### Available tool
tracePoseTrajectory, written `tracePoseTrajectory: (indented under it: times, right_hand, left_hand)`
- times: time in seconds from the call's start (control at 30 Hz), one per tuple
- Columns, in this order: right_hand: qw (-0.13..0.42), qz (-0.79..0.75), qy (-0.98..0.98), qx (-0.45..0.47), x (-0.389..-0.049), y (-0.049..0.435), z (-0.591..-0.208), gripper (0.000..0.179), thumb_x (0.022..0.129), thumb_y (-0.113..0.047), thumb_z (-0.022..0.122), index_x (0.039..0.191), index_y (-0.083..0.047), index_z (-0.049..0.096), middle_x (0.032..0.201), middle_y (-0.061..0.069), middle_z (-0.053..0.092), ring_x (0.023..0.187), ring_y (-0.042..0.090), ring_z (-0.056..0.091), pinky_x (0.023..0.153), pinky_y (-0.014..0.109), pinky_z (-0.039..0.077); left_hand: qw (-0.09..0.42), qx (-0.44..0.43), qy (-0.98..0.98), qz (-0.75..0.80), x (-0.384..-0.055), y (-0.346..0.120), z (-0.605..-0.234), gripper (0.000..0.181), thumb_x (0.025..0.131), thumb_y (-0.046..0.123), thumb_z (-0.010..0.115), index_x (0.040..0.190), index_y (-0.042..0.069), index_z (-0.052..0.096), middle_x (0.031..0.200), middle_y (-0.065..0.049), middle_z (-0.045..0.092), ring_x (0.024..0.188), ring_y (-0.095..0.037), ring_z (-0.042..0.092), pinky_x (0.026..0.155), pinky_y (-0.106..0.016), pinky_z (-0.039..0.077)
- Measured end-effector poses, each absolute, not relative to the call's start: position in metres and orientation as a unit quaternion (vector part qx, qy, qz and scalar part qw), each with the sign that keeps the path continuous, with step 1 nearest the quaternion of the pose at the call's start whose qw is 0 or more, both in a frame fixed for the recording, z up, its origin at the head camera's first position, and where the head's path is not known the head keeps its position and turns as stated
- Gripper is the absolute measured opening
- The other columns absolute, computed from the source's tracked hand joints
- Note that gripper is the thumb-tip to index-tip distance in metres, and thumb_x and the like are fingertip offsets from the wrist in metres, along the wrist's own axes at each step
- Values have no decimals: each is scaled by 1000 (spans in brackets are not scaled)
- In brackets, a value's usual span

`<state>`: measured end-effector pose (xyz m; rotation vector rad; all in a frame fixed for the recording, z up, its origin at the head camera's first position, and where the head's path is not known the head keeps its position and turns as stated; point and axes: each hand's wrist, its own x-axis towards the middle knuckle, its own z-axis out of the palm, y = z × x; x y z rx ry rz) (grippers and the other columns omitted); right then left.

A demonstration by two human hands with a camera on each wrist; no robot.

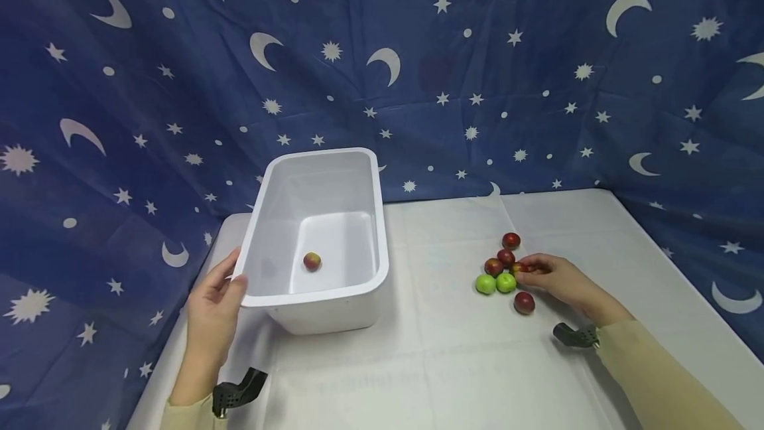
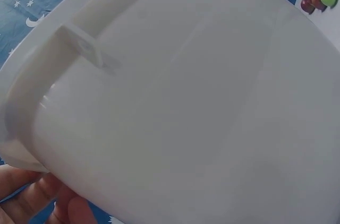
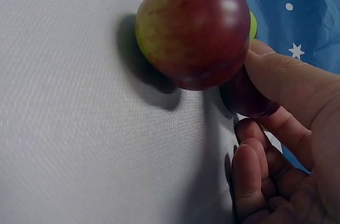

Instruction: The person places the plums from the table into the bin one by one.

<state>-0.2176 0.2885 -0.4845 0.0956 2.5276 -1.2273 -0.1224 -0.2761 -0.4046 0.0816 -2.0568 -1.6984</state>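
Fingers and thumb of the left hand (image 1: 213, 307) grip the near left corner of a rectangular white tub (image 1: 334, 314) in the head view. On the tub's floor lies one red-and-yellow fruit (image 1: 312, 261), plum-like in shape. Well apart, on the white tablecloth (image 1: 489, 377), a loose group of fruit sits to the right: a dark red fruit (image 1: 510, 241) at the far end, two more red ones nearer, two green fruits (image 1: 495, 283) side by side, and a separate red fruit (image 1: 524, 302) closest to the viewer. Among them, the right hand (image 1: 564, 281) pinches a red fruit with yellow patches (image 1: 519, 269). Both arms wear beige sleeves (image 1: 662, 377) and black wrist mounts (image 1: 239, 390). Behind hangs a blue curtain (image 1: 430, 78) printed with moons and stars.

From the left wrist, the tub's outer wall fills most of the view, a small rib (image 2: 82, 43) showing below its rim; the left hand's fingers bend at its edge, bottom left. Fruit and right fingertips appear in the top right corner.

From the right wrist, thumb and fingers hold the dark fruit, partly hidden behind a nearer red one with a yellow-green flank.
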Motion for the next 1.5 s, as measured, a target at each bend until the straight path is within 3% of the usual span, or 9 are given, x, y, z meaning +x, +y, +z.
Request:
tracePoseTrajectory:
  times: [0.33,0.53,0.7,1.27,1.5]
  right_hand:
    - [175,-419,890,37,-221,296,-473,72,86,-55,66,135,-5,47,120,13,58,100,27,55,79,34,48]
    - [144,-458,877,10,-225,289,-446,74,89,-56,62,137,-3,43,127,19,53,108,34,54,88,45,48]
    - [134,-478,868,-6,-231,272,-425,77,89,-56,62,140,-3,40,132,20,51,116,37,51,98,53,42]
    - [128,-484,866,-6,-239,259,-411,79,87,-59,61,140,-3,40,130,19,52,115,39,49,101,53,38]
    - [121,-494,861,-16,-243,244,-399,72,86,-57,65,134,-7,45,123,16,56,108,36,54,93,43,44]
  left_hand:
    - [230,28,-761,-606,-122,-274,-406,42,95,-1,53,136,11,57,124,-12,59,97,-15,63,76,-17,50]
    - [228,24,-759,-609,-121,-276,-405,42,96,0,53,136,11,57,124,-13,58,98,-15,63,77,-17,50]
    - [227,22,-760,-609,-121,-276,-405,42,96,0,53,137,11,56,125,-13,58,99,-16,62,78,-17,50]
    - [230,23,-766,-600,-121,-274,-405,42,96,1,53,137,12,56,126,-12,58,99,-14,62,77,-16,50]
    - [228,32,-774,-590,-120,-274,-405,42,97,3,53,137,15,56,127,-10,58,100,-14,62,77,-15,49]
